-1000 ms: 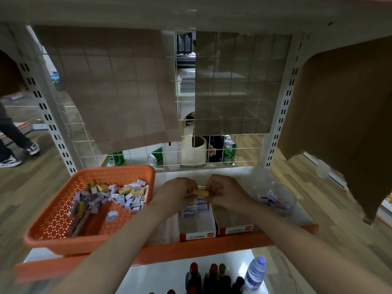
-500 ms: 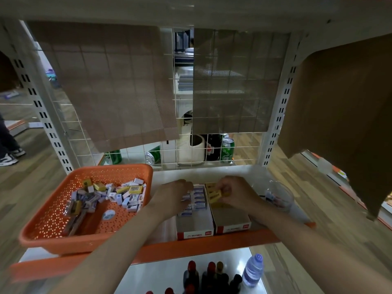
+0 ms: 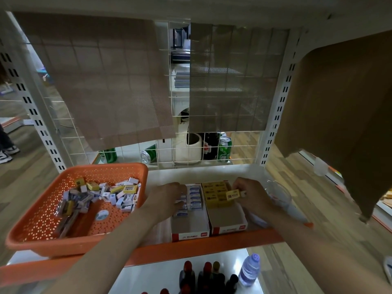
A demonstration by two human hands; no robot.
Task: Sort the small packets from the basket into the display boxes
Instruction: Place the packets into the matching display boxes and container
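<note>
An orange basket (image 3: 38, 225) sits on the left of the shelf (image 3: 203, 172), with small white and yellow packets (image 3: 118, 194) piled in it; two boxes stand side by side to its right; the left box (image 3: 191, 227) has white packets at its back, and the right box (image 3: 230, 219) has yellow ones; the left hand (image 3: 167, 200) rests flat and open on the white packets; the right hand (image 3: 252, 194) pinches a yellow packet (image 3: 233, 195) just over the yellow rows; a clear cup (image 3: 277, 195) stands beside that hand.
</note>
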